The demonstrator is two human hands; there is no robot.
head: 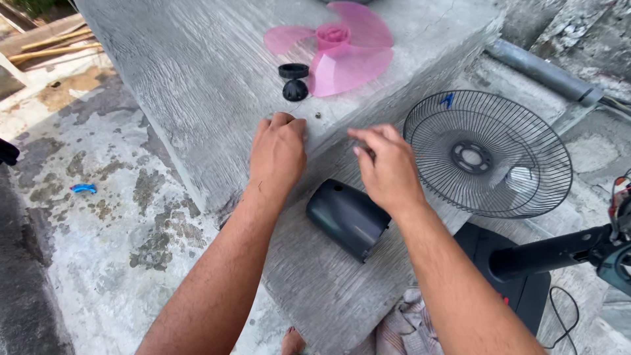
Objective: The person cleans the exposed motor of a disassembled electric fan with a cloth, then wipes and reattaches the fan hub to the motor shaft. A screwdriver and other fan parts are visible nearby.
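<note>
The left hand is curled knuckles-down on the tabletop, its grasp hidden, while the blurred right hand is held half-open, seemingly empty, above the dark motor cover.

Up top on the concrete ledge lies a pink fan blade, a black ring nut and a black cap just beside it. Right, a black wire fan guard leans; grey pipe beyond; blue clip on the floor.
</note>
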